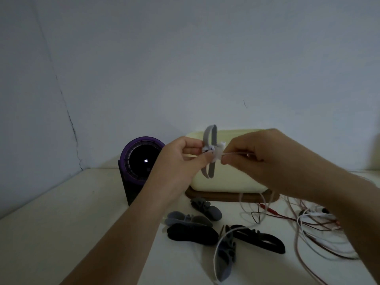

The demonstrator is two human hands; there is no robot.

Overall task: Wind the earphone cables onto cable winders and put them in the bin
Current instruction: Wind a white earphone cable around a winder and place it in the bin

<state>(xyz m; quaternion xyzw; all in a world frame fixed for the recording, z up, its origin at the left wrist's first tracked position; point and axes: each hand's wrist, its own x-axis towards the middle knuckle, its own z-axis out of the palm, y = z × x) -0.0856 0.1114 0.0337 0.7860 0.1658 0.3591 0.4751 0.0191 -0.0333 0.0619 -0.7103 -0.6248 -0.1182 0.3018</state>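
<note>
Left hand [181,159] pinches a grey winder [210,150] held up before the cream bin [230,182] — right hand [257,159] pinches a white earphone cable [232,154] against it; spare winders [193,232] lie on the surface [61,223].

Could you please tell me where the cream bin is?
In the head view, the cream bin sits centre-right on a wooden tray, right of the purple-ringed device.
</note>
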